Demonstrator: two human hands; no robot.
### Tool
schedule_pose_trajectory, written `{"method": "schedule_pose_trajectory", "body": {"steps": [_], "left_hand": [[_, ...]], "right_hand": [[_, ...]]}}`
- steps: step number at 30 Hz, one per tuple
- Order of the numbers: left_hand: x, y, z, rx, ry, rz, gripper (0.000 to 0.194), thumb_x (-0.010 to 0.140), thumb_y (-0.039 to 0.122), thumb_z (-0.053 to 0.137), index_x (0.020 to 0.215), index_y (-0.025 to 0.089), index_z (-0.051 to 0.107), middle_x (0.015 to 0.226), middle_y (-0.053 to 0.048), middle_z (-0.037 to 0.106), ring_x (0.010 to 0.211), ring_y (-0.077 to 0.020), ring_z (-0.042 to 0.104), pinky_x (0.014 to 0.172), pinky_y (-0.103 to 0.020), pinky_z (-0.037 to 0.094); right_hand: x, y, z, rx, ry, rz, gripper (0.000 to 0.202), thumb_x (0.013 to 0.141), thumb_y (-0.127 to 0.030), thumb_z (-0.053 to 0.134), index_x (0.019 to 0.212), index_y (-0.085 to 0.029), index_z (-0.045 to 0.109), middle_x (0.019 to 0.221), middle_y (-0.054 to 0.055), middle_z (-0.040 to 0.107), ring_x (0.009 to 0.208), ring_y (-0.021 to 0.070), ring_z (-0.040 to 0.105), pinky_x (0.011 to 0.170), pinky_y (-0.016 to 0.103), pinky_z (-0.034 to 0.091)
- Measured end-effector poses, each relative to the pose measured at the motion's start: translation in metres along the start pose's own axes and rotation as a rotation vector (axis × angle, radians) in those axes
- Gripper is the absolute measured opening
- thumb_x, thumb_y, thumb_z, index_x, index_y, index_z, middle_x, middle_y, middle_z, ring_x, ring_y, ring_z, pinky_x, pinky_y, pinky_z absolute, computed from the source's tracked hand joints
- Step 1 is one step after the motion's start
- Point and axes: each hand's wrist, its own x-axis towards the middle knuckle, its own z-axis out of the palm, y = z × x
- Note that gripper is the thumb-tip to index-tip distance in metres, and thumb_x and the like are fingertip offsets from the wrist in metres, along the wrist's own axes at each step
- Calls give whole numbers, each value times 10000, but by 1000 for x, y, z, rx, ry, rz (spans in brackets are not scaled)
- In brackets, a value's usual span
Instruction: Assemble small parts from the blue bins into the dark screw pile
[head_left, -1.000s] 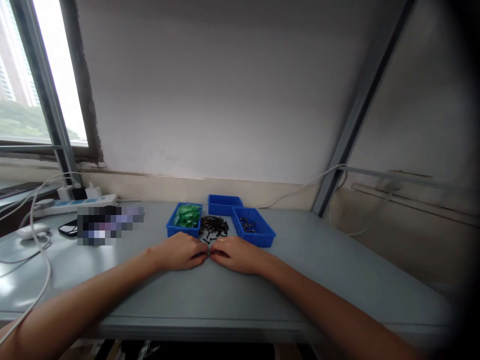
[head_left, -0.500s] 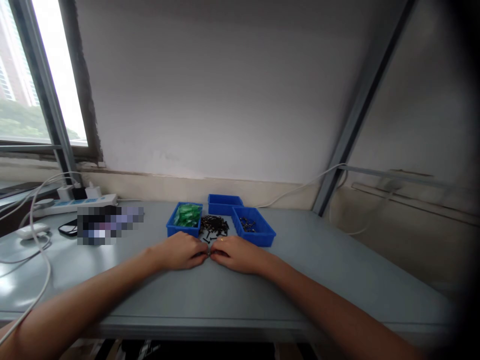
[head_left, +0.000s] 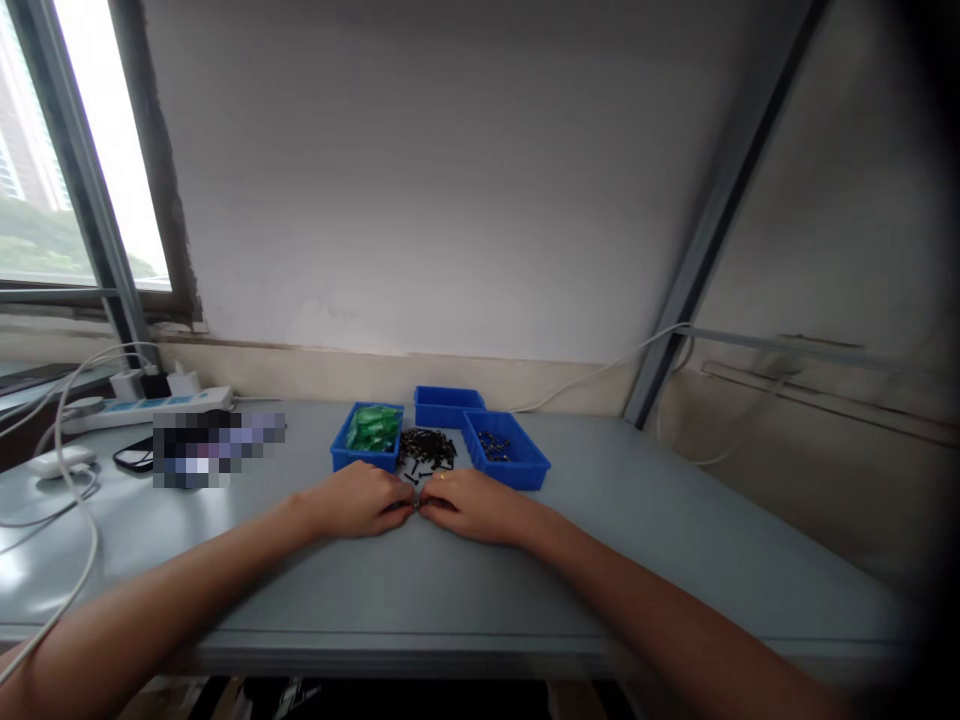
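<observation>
My left hand (head_left: 362, 500) and my right hand (head_left: 472, 506) rest on the grey table (head_left: 420, 590), fingertips nearly meeting. Both are closed in a pinch around something small between them, too tiny to make out. Just beyond the fingers lies a pile of dark screws (head_left: 429, 447), a few of them loose at its near side. Left of the pile stands a blue bin (head_left: 365, 463) with green packets (head_left: 373, 428) in it. On the right, another blue bin (head_left: 517, 474) holds small metal parts (head_left: 495, 447).
A third blue bin (head_left: 448, 408) stands behind the pile near the wall. At the left are a white power strip (head_left: 157, 404), white cables, a white case (head_left: 63, 461) and a blurred-out item. A metal post (head_left: 679, 300) rises at the back right.
</observation>
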Motion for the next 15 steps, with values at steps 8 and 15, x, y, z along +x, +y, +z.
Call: {"method": "schedule_pose_trajectory", "body": {"steps": [8, 15], "left_hand": [[0, 0, 0, -14, 11, 8, 155, 949, 227, 531, 858, 196, 652, 778, -30, 704, 693, -200, 665, 613, -277, 459], [1, 0, 0, -12, -2, -8, 151, 951, 231, 538, 863, 196, 656, 785, -35, 707, 688, -202, 659, 612, -280, 451]], "right_hand": [[0, 0, 0, 18, 0, 4, 187, 976, -228, 546, 953, -161, 719, 941, 79, 714, 859, 206, 634, 787, 315, 486], [0, 0, 0, 15, 4, -5, 175, 974, -220, 552, 952, -164, 717, 939, 78, 712, 861, 202, 627, 794, 314, 484]]}}
